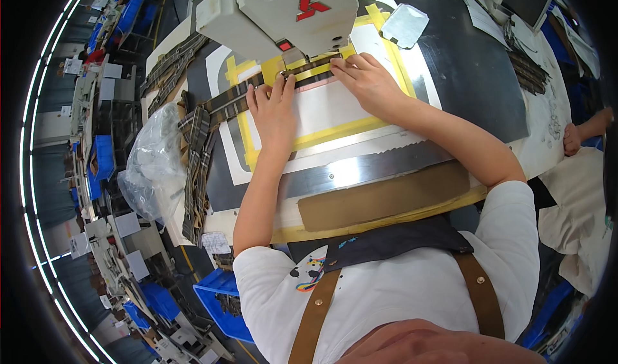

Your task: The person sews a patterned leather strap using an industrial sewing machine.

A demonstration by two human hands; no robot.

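Note:
A plaid fabric strap (226,105) in dark brown and grey lies across the yellow-taped white template (351,114), beneath the needle of a white sewing machine head (299,13). My left hand (273,113) rests on the strap left of the needle, its fingers spread and pressing down. At the right end of the strap, my right hand (372,87) has its fingertips closed together on the fabric. What lies under those fingertips is partly hidden. More plaid straps (196,171) hang in a bundle over the left table edge.
A crumpled clear plastic bag (151,164) lies left of the straps. Brown padding (386,196) lines the front edge. A small pale tray (405,26) sits behind my right hand. Dark strips (528,71) are stacked far right; another person's hand (571,138) shows beyond. A blue bin (222,299) stands below left.

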